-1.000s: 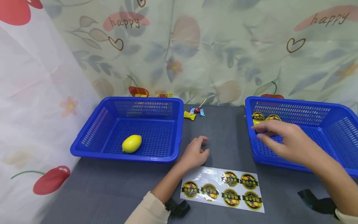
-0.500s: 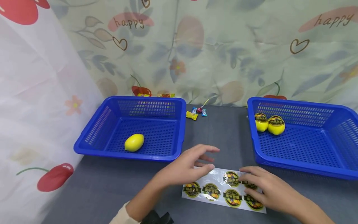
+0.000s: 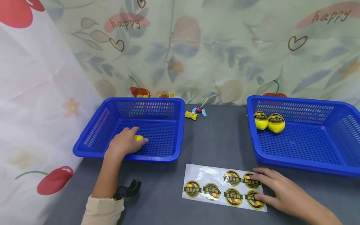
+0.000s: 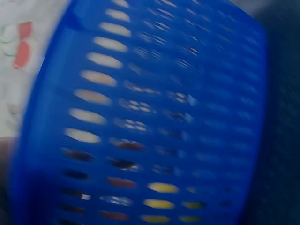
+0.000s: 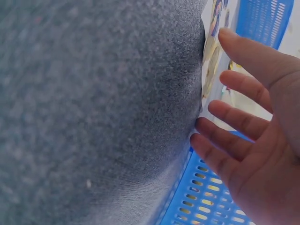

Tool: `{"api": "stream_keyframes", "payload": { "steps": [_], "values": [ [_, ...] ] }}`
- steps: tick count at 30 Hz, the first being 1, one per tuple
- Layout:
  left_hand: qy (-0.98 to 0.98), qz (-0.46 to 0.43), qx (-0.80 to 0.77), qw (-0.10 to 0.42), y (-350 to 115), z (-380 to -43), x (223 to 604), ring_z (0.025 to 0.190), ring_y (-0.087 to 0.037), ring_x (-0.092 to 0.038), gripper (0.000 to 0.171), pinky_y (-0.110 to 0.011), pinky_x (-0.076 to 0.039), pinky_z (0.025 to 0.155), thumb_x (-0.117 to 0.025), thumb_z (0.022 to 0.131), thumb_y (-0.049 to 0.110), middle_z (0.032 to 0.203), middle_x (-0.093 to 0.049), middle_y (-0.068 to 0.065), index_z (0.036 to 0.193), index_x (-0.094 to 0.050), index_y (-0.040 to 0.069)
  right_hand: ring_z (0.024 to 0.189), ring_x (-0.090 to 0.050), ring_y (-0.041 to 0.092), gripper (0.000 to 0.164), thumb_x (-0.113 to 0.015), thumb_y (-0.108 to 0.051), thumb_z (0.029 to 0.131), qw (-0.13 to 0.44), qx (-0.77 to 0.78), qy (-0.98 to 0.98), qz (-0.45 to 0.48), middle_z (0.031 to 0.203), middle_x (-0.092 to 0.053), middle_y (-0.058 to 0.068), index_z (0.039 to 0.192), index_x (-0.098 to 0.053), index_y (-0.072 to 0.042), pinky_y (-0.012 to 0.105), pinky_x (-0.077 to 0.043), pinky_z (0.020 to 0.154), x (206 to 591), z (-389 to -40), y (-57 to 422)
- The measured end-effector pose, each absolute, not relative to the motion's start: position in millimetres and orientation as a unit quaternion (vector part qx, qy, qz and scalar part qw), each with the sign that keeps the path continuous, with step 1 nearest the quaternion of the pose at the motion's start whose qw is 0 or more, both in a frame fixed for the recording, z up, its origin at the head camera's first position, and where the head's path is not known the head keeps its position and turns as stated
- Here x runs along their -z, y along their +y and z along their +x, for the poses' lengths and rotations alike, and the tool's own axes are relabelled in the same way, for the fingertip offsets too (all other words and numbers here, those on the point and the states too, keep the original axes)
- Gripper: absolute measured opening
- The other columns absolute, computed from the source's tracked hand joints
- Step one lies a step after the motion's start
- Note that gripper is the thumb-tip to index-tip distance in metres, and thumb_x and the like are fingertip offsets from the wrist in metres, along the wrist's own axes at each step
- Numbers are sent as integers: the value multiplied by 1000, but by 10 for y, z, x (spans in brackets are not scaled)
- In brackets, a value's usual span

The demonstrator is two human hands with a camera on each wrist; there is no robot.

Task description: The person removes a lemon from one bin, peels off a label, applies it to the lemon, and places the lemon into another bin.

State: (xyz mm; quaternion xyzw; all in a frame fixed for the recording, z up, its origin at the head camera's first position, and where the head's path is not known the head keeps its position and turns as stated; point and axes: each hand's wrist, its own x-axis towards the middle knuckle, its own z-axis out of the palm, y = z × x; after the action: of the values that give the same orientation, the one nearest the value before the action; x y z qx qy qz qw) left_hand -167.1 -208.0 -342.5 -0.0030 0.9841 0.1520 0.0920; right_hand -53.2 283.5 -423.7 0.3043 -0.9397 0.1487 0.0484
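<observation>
White cloth [image 3: 39, 103] w/ cherry & flower prints at far L; pale printed backdrop [image 3: 219, 56] behind, "happy" on it twice. Dark grey tabletop [image 3: 219, 140] below. L to R on it: blue L basket [image 3: 153, 158] w/ lemon [image 3: 138, 137] inside, near its front wall; yellow-wrapped candy [image 3: 191, 115] just right of that basket; lollipop [image 3: 198, 110] btwn small blue wrappers [image 3: 203, 112]; white sheet [image 3: 205, 174] w/ six round stickers [image 3: 233, 197], nearer the camera, btwn the baskets; blue R basket [image 3: 303, 167] w/ two stickered yellow fruits [image 3: 276, 126] side by side in its L end.

Grip: L hand [image 3: 125, 142] is in L basket, over the lemon, thumb out to the right, hiding most of the fruit; can't tell if it's grasping, & L wrist view is blurred. R hand [image 3: 277, 189] is loose, fingers apart, grasping nothing, tips over the sheet's R-side stickers; contact unclear.
</observation>
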Motion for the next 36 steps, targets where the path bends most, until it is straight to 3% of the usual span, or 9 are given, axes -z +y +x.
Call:
{"api": "stream_keyframes", "payload": {
  "steps": [2,6,11,16,20,27,36],
  "values": [
    [985,1,-123,121,-2102,-1707,3471,122,-46,-51,71,-64,-39,100,-60,97,47,139,-50,-31,145,-46,-4,114,-60,27,52,-86,-42,78,46,-148,-941,302,131,-61,5,123,-69,-22,50,-53,83,4232,-532,2831],
    [987,34,-104,121,-2107,-1737,3475,105,-38,-57,57,-58,-45,92,-61,98,42,127,-60,-26,136,-58,0,115,-59,28,53,-84,-46,78,42,-148,-942,299,131,-60,5,123,-68,-23,50,-53,83,4234,-530,2821],
    [982,55,-122,133,-2101,-1753,3437,101,-37,-56,40,-59,-46,91,-68,96,28,123,-59,-23,127,-62,5,115,-59,27,55,-85,-45,77,45,-149,-942,298,130,-61,5,123,-68,-21,50,-53,84,4251,-524,2815],
    [978,19,-127,164,-2153,-1760,3481,110,-42,-53,63,-62,-43,96,-76,90,23,133,-51,-29,143,-48,2,116,-59,26,55,-85,-46,78,41,-149,-941,303,131,-60,3,124,-67,-23,49,-53,84,4257,-534,2800],
    [977,15,-131,169,-2187,-1776,3527,106,-40,-53,73,-59,-46,94,-82,84,25,128,-52,-28,142,-46,-3,116,-59,26,54,-85,-46,77,44,-148,-940,304,131,-60,3,124,-67,-24,49,-53,84,4257,-534,2797],
    [979,23,-128,155,-2180,-1788,3543,103,-40,-54,78,-58,-47,91,-89,74,17,122,-52,-27,138,-50,-4,115,-58,23,53,-85,-48,77,58,-147,-935,317,131,-61,1,122,-69,-25,48,-53,84,4271,-533,2789],
    [983,21,-124,135,-2112,-1794,3503,99,-38,-55,74,-55,-47,86,-84,75,17,116,-56,-26,137,-51,-4,118,-57,26,56,-85,-41,76,70,-150,-928,333,132,-61,0,126,-71,-20,48,-52,85,4316,-544,2801]
  ]
}}
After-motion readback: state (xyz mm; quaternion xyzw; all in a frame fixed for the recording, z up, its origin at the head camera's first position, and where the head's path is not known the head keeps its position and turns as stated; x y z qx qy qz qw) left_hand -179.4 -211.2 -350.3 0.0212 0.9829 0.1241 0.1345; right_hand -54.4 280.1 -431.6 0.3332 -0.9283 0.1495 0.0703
